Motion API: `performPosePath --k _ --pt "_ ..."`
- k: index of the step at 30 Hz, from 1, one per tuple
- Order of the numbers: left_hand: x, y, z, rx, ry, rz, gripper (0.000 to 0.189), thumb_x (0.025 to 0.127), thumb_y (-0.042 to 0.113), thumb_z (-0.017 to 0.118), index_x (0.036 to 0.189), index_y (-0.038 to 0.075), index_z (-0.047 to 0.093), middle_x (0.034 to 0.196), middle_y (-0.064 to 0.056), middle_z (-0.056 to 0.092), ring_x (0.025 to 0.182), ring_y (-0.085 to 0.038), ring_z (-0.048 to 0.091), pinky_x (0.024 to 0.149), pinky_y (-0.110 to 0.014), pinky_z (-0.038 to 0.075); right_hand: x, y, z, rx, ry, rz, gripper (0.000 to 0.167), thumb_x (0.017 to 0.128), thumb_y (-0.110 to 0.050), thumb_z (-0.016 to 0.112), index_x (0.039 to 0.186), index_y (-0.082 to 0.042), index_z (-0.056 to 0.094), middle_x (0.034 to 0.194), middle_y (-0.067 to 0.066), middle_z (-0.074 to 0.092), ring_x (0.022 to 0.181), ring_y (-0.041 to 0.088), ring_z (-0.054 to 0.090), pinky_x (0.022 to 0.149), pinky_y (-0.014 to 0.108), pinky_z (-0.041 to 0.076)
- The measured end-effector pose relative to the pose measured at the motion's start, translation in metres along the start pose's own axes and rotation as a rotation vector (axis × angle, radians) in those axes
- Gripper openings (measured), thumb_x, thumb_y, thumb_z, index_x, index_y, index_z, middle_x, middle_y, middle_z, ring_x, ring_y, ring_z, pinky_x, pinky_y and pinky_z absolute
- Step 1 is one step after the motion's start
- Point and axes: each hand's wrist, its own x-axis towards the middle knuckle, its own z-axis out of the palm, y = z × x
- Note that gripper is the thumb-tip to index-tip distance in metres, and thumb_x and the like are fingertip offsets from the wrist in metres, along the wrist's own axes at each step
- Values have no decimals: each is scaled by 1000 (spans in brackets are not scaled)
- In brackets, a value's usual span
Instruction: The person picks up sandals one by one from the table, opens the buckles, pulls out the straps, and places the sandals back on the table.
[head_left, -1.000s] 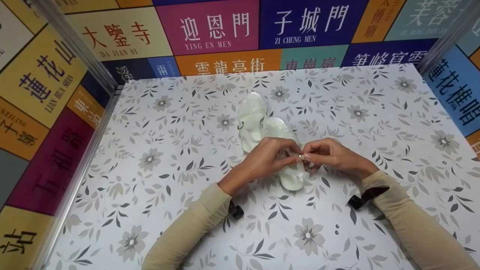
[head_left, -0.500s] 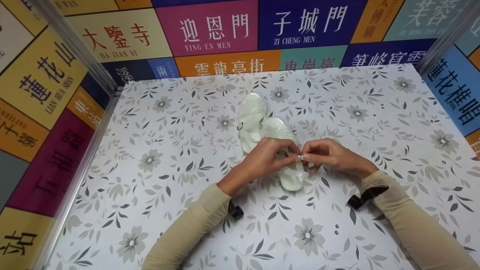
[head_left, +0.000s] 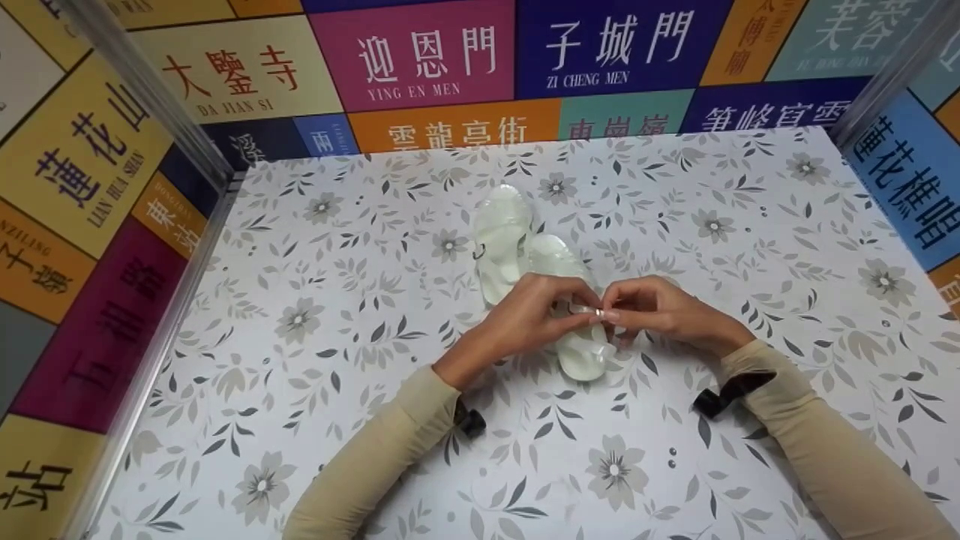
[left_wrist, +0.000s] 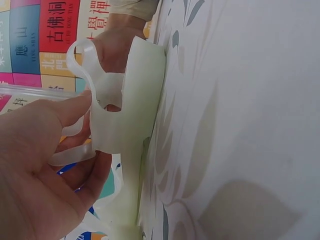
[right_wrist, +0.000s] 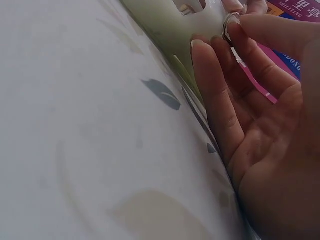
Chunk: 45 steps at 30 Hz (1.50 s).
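Observation:
A pale, translucent sandal (head_left: pixel 583 364) lies on the patterned table top, its heel end toward me. My left hand (head_left: pixel 531 311) reaches over it and pinches its strap between thumb and index finger. Opposite, my right hand (head_left: pixel 664 309) pinches the small metal buckle (right_wrist: pixel 229 31) with its thumb and index finger. Both sets of fingertips almost meet above the sandal's right edge. In the left wrist view, a loose strap loop (left_wrist: pixel 82 65) curves up from the sandal's side. The fingers partly hide the strap and buckle.
A matching sandal (head_left: pixel 504 217) lies just behind and to the left, touching or nearly touching the first one. Panels with printed characters (head_left: pixel 427 60) wall the table (head_left: pixel 360 420) at the back and sides. A black wrist camera (head_left: pixel 471 421) sits on the left sleeve.
The bright bit of strap and buckle between the fingertips has turned slightly, and the right fingers have shifted a little. Both sandals and both arms stay almost where they were.

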Motion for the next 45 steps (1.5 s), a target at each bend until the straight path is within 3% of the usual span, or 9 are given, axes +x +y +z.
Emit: performPosePath --k 7,14,20,26,32,36,40,45 --pt "-1 -2 2 -23 14 1 17 101 27 79 113 15 82 108 4 83 98 2 73 89 -12 56 0 3 1 0 34 37 10 107 -4 65 107 6 67 95 25 68 82 19 73 67 36 66" --pt "0 0 2 -41 7 -2 17 101 27 79 113 15 82 109 3 84 98 1 73 91 -12 57 1 2 2 18 47 48 12 108 -4 64 106 7 64 94 22 70 80 21 74 65 40 67" --pt "0 -1 -2 -70 -30 -7 18 101 23 79 116 14 82 114 2 83 105 -1 74 95 -14 56 1 1 1 50 36 41 19 108 -4 62 122 8 62 103 18 74 85 27 75 65 49 67" --pt "-1 -2 -5 -93 -56 -24 18 102 16 76 119 14 82 116 2 83 105 -1 72 93 -17 57 0 3 -1 6 14 43 20 107 -3 63 124 6 68 103 15 75 86 21 75 69 41 67" --pt "-2 0 -8 -28 -52 -22 19 103 15 74 120 16 83 110 6 80 97 -3 67 86 -20 56 1 3 -2 7 17 77 19 107 -4 64 124 5 67 103 10 75 86 15 73 72 31 67" --pt "-2 3 -10 -13 -52 -25 20 103 14 73 121 17 81 114 6 80 103 -2 69 92 -18 55 1 1 -2 5 11 74 19 107 -4 63 123 6 66 104 9 75 88 16 74 72 33 67" --pt "-1 5 -12 -9 -48 -28 21 103 13 73 123 15 79 119 4 79 110 -5 71 99 -17 55 1 1 -2 14 8 63 17 107 -3 64 120 7 65 100 13 74 87 17 74 70 33 67" --pt "0 10 -15 70 -22 -23 20 103 14 73 122 14 78 116 1 77 106 -11 71 96 -20 58 1 2 -2 14 24 63 14 106 -3 65 117 6 63 97 20 72 86 16 75 69 32 66"
